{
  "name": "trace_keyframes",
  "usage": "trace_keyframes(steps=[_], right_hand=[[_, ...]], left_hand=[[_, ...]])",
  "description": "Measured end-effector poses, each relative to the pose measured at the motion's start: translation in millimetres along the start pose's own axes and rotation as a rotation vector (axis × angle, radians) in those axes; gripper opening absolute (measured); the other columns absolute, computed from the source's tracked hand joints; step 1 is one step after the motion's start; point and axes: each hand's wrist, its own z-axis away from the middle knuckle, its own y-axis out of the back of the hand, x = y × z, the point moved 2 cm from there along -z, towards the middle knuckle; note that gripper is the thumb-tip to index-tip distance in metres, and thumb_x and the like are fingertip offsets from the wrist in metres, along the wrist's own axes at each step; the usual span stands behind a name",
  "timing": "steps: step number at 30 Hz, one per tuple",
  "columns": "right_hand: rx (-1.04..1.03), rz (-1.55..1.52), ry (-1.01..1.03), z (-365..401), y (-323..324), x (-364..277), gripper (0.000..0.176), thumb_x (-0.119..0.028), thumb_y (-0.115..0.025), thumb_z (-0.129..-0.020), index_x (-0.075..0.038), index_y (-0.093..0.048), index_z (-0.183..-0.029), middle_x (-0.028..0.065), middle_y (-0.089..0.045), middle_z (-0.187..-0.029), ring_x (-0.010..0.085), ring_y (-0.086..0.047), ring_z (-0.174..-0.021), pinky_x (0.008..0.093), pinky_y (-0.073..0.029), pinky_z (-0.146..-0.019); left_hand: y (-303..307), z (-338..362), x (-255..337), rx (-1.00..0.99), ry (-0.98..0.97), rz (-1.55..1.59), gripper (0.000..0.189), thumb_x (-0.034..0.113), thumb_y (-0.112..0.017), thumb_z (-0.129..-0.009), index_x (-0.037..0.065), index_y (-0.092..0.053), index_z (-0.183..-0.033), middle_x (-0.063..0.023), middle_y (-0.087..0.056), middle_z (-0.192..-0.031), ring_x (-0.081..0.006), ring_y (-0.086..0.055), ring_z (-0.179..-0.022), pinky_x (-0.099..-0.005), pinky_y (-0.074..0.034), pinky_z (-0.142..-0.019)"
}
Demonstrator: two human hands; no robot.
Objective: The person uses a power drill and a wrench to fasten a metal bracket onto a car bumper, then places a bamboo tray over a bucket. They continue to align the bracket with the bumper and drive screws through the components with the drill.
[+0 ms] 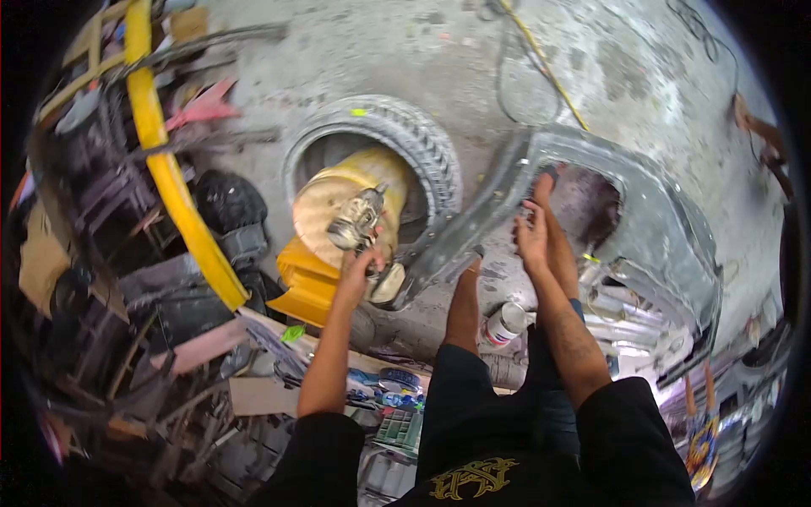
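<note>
My left hand [363,264] is wrapped round the handle of a metal spray gun [358,218], held over the round top of a yellowish drum [317,207]. That drum lies partly inside a tyre [422,148]. To the right, my right hand [531,232] is raised near my leg, with its fingers bent together; whether anything small is in them I cannot make out. A large grey car body panel [655,203] with a round arch opening lies on the far side of my right hand. Its narrow end reaches down beside the tyre.
A white can [505,324] stands between my feet. A long yellow beam [180,186] and piled scrap lie at the left. A yellow hose [549,72] crosses the concrete floor [338,51]. Another person's limbs [760,127] show at the right edge.
</note>
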Motion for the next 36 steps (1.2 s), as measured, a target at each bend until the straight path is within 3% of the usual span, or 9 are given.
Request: trace_keyframes(steps=[5, 9, 10, 14, 21, 24, 28, 35, 36], right_hand=[[0.022, -0.112, -0.078, -15, 7, 3, 0.025, -0.018, -0.056, -0.098, -0.014, -0.046, -0.121, 0.0016, -0.056, -0.080, 0.0082, -0.047, -0.052, 0.0222, -0.036, -0.041], [-0.087, -0.082, 0.120, -36, 13, 24, 0.028, -0.022, -0.056, -0.099, -0.009, -0.046, -0.121, 0.0120, -0.070, -0.102, 0.0157, -0.067, -0.062, 0.0218, -0.033, -0.038], [-0.114, 0.019, 0.062, -20, 8, -3, 0.029, -0.021, -0.054, -0.101, 0.002, -0.049, -0.119, 0.0208, -0.068, -0.107, 0.0239, -0.069, -0.072, 0.0328, -0.057, -0.068], [-0.222, -0.006, -0.044, -11, 3, -9, 0.040, -0.017, -0.052, -0.101, 0.011, -0.049, -0.130, 0.0219, -0.067, -0.109, 0.0247, -0.069, -0.075, 0.0314, -0.057, -0.073], [-0.199, -0.058, -0.099, -8, -5, -22, 0.041, -0.013, -0.060, -0.098, -0.001, -0.049, -0.135, 0.0103, -0.069, -0.112, 0.0190, -0.074, -0.079, 0.0189, -0.031, -0.039], [-0.204, -0.103, -0.111, -13, -4, -21, 0.041, -0.012, -0.062, -0.096, 0.000, -0.051, -0.134, 0.0086, -0.069, -0.109, 0.0178, -0.074, -0.079, 0.0187, -0.032, -0.040], [-0.233, -0.059, -0.160, -5, -9, -36, 0.039, -0.013, -0.064, -0.094, 0.001, -0.054, -0.129, 0.0057, -0.067, -0.100, 0.0146, -0.073, -0.077, 0.0185, -0.032, -0.041], [-0.261, -0.003, -0.202, -9, -7, -45, 0.033, -0.016, -0.065, -0.093, -0.002, -0.058, -0.123, 0.0070, -0.072, -0.084, 0.0046, -0.056, -0.050, 0.0194, -0.028, -0.039], [-0.286, 0.007, -0.215, -11, -5, -46, 0.030, -0.015, -0.065, -0.093, -0.003, -0.059, -0.120, 0.0052, -0.070, -0.086, 0.0073, -0.069, -0.073, 0.0184, -0.031, -0.042]], left_hand=[[76, 13, -91, 0.450, -0.167, -0.555, 0.068, 0.019, -0.071, -0.082, -0.011, -0.042, -0.136, -0.0235, -0.052, -0.133, -0.0332, -0.052, -0.121, -0.0372, -0.040, -0.102], [114, -34, -115, 0.576, -0.052, -0.497, 0.101, 0.022, -0.074, -0.082, -0.021, -0.009, -0.145, -0.0369, -0.033, -0.147, -0.0382, -0.037, -0.138, -0.0343, -0.027, -0.115], [113, -39, -104, 0.558, -0.015, -0.390, 0.103, 0.022, -0.075, -0.081, -0.022, -0.008, -0.145, -0.0370, -0.032, -0.148, -0.0375, -0.037, -0.139, -0.0337, -0.028, -0.115], [140, -98, -125, 0.601, 0.007, -0.471, 0.113, 0.029, -0.081, -0.076, -0.022, -0.008, -0.145, -0.0371, -0.035, -0.147, -0.0379, -0.043, -0.136, -0.0333, -0.034, -0.113], [132, -116, -130, 0.749, -0.043, -0.555, 0.104, 0.033, -0.081, -0.077, -0.019, -0.020, -0.143, -0.0375, -0.043, -0.138, -0.0442, -0.048, -0.127, -0.0416, -0.038, -0.109], [82, -72, -93, 1.132, -0.314, -0.977, 0.059, 0.026, -0.069, -0.088, -0.012, -0.038, -0.121, -0.0240, -0.056, -0.106, -0.0348, -0.060, -0.091, -0.0486, -0.048, -0.088], [-108, -61, -58, 0.130, -0.782, -0.477, 0.020, 0.012, -0.055, -0.097, 0.004, -0.070, -0.108, -0.0141, -0.066, -0.102, -0.0274, -0.065, -0.096, -0.0342, -0.049, -0.085], [-207, -96, -54, -0.175, -0.772, -0.547, 0.026, 0.007, -0.051, -0.095, -0.002, -0.066, -0.114, -0.0184, -0.063, -0.105, -0.0352, -0.063, -0.093, -0.0377, -0.051, -0.082], [-207, -94, -52, -0.213, -0.746, -0.598, 0.026, 0.006, -0.050, -0.094, -0.002, -0.066, -0.114, -0.0187, -0.063, -0.105, -0.0351, -0.063, -0.093, -0.0378, -0.051, -0.081]])
